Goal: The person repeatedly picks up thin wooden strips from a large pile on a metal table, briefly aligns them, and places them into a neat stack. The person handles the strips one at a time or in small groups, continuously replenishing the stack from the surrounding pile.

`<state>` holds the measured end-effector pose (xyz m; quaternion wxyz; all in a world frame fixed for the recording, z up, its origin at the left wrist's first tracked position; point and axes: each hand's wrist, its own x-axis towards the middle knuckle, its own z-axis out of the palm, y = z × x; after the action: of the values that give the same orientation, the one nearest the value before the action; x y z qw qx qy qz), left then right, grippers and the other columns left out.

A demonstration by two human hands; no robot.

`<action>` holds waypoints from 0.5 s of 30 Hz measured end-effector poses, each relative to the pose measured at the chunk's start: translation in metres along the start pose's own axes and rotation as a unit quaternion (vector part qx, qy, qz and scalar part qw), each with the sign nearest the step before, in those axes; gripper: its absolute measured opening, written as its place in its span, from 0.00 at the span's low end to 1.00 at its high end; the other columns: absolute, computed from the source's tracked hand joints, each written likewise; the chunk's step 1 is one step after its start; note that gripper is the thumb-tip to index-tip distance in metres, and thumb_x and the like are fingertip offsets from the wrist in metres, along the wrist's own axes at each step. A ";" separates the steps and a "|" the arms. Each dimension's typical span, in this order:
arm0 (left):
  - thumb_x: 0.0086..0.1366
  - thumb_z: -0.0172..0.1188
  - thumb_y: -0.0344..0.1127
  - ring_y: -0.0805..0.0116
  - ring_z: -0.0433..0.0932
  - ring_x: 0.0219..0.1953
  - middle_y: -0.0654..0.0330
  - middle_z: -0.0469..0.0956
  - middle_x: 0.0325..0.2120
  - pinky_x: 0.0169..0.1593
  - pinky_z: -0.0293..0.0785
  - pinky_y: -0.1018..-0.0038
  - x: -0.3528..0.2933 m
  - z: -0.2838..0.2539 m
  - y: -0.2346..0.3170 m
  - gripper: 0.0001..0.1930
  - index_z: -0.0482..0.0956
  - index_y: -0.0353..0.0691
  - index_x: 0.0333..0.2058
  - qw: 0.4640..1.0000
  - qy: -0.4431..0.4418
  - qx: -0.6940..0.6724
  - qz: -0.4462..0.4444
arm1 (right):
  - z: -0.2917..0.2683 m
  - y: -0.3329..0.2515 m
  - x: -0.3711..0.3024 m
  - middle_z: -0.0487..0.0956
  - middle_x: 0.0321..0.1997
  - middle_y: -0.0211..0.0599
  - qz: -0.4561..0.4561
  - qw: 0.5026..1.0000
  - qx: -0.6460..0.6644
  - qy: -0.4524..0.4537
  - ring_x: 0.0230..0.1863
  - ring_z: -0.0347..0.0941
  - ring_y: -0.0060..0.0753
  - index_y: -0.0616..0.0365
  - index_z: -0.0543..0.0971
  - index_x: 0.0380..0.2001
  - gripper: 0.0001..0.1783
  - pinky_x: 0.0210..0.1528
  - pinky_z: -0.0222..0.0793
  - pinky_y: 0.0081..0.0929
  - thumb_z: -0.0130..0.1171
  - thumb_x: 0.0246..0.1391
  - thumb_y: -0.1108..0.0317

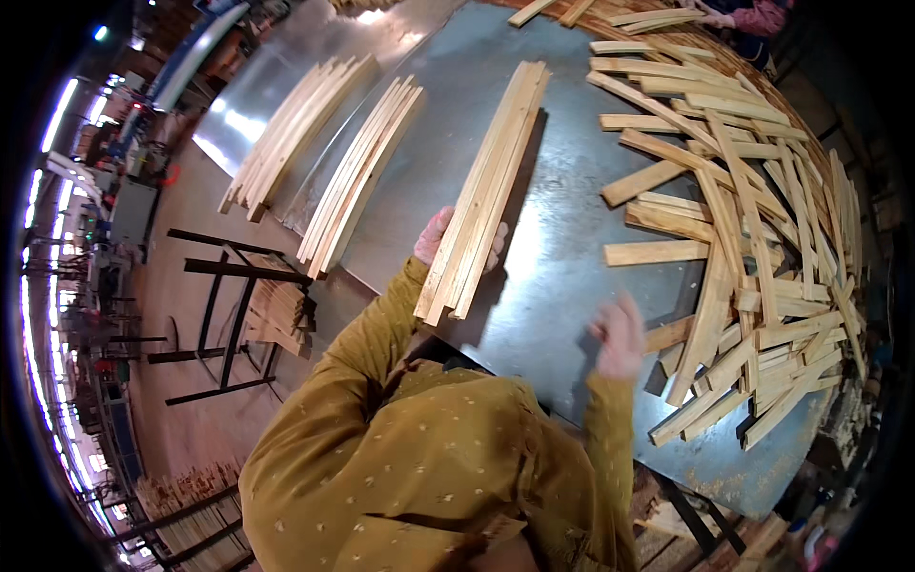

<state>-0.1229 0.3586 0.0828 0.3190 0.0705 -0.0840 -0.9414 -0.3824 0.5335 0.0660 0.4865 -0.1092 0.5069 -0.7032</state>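
Pale wood sticks [491, 181] lay in the left hand [434, 235], fingers curled round both sides, long ends pointing away from the body [448, 448]. Right of these sticks was the messy pile [742, 219], the right hand [620, 338] just beside it, nearer than the left; its blurry fingers looked loosely bent, holding nothing.

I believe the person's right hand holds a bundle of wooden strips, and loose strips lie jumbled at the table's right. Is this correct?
Not quite: the head view shows the left hand holding the bundle of wooden strips. Loose strips do lie jumbled at the right of the metal-topped table.
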 end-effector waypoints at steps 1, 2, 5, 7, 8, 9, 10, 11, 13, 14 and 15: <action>0.62 0.63 0.54 0.50 0.79 0.46 0.43 0.74 0.48 0.50 0.80 0.59 0.009 -0.010 0.011 0.37 0.66 0.31 0.59 0.997 -0.061 -0.046 -0.009 | 0.032 0.027 0.031 0.75 0.36 0.33 0.084 0.990 0.027 -0.109 0.33 0.67 0.18 0.66 0.66 0.60 0.25 0.32 0.64 0.16 0.53 0.66 0.62; 0.62 0.63 0.54 0.49 0.79 0.47 0.43 0.74 0.47 0.50 0.80 0.58 0.006 -0.027 0.018 0.37 0.66 0.31 0.60 0.988 -0.113 -0.100 -0.018 | 0.084 0.041 0.045 0.68 0.31 0.29 0.123 0.986 0.055 -0.103 0.29 0.62 0.17 0.63 0.68 0.55 0.19 0.29 0.60 0.15 0.52 0.67 0.63; 0.59 0.67 0.55 0.52 0.80 0.43 0.47 0.76 0.46 0.47 0.82 0.61 0.002 -0.048 0.035 0.36 0.69 0.33 0.56 0.966 0.042 -0.242 -0.081 | 0.219 0.057 0.085 0.72 0.36 0.32 0.234 0.969 0.023 -0.074 0.35 0.70 0.27 0.59 0.70 0.50 0.19 0.37 0.72 0.23 0.53 0.65 0.56; 0.57 0.68 0.59 0.58 0.79 0.39 0.54 0.79 0.38 0.42 0.82 0.65 0.003 -0.075 0.050 0.33 0.74 0.37 0.48 0.987 0.148 -0.045 -0.039 | 0.238 0.090 0.111 0.75 0.47 0.39 0.222 0.974 -0.003 -0.051 0.43 0.74 0.33 0.59 0.66 0.59 0.27 0.47 0.73 0.30 0.59 0.60 0.61; 0.64 0.61 0.57 0.61 0.81 0.37 0.53 0.81 0.36 0.40 0.82 0.67 -0.004 -0.115 0.057 0.26 0.76 0.38 0.46 0.972 0.196 0.130 -0.024 | 0.252 0.106 0.122 0.76 0.53 0.42 0.219 0.975 -0.018 -0.045 0.47 0.75 0.37 0.60 0.64 0.63 0.33 0.52 0.74 0.33 0.62 0.57 0.63; 0.66 0.58 0.56 0.60 0.81 0.38 0.52 0.81 0.37 0.41 0.81 0.66 -0.002 -0.119 0.066 0.26 0.75 0.37 0.48 0.922 0.275 0.249 -0.114 | 0.242 0.129 0.130 0.76 0.55 0.43 0.182 0.980 -0.049 -0.070 0.49 0.75 0.37 0.60 0.62 0.65 0.37 0.52 0.74 0.34 0.65 0.55 0.66; 0.68 0.55 0.56 0.59 0.81 0.39 0.51 0.81 0.37 0.43 0.81 0.65 -0.003 -0.107 0.082 0.26 0.75 0.37 0.49 0.846 0.343 0.364 -0.187 | 0.238 0.143 0.136 0.76 0.55 0.43 0.144 0.983 -0.097 -0.063 0.49 0.75 0.37 0.61 0.62 0.66 0.38 0.50 0.75 0.33 0.65 0.53 0.68; 0.69 0.53 0.55 0.56 0.81 0.42 0.47 0.80 0.42 0.46 0.78 0.64 -0.002 -0.079 0.107 0.27 0.74 0.34 0.52 0.738 0.324 0.522 -0.280 | 0.235 0.153 0.138 0.76 0.55 0.43 0.107 0.982 -0.143 -0.063 0.49 0.75 0.37 0.61 0.62 0.66 0.38 0.48 0.76 0.32 0.65 0.52 0.70; 0.69 0.51 0.55 0.51 0.79 0.47 0.40 0.78 0.47 0.52 0.73 0.64 -0.013 -0.067 0.130 0.30 0.71 0.31 0.56 0.539 0.205 0.757 -0.307 | 0.257 0.160 0.128 0.77 0.53 0.44 0.074 0.987 -0.127 -0.067 0.48 0.76 0.38 0.62 0.63 0.65 0.38 0.46 0.77 0.31 0.64 0.51 0.73; 0.66 0.55 0.57 0.50 0.75 0.52 0.38 0.75 0.51 0.58 0.69 0.65 -0.010 -0.035 0.132 0.36 0.64 0.31 0.61 0.571 0.205 0.744 -0.279 | 0.269 0.156 0.118 0.77 0.51 0.45 0.078 0.994 -0.063 -0.054 0.48 0.77 0.39 0.63 0.64 0.64 0.37 0.45 0.77 0.32 0.63 0.51 0.74; 0.62 0.58 0.59 0.48 0.72 0.57 0.35 0.72 0.54 0.63 0.65 0.66 -0.012 -0.001 0.134 0.44 0.58 0.30 0.65 0.600 0.212 0.729 -0.251 | 0.281 0.147 0.115 0.79 0.46 0.46 0.196 0.973 -0.117 0.020 0.43 0.78 0.42 0.65 0.67 0.61 0.33 0.43 0.77 0.34 0.63 0.51 0.74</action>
<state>-0.0346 0.2611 0.1095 -0.0780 0.4955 -0.6517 -0.5690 -0.1743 0.2695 0.0360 0.5885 -0.0494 0.6071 -0.5316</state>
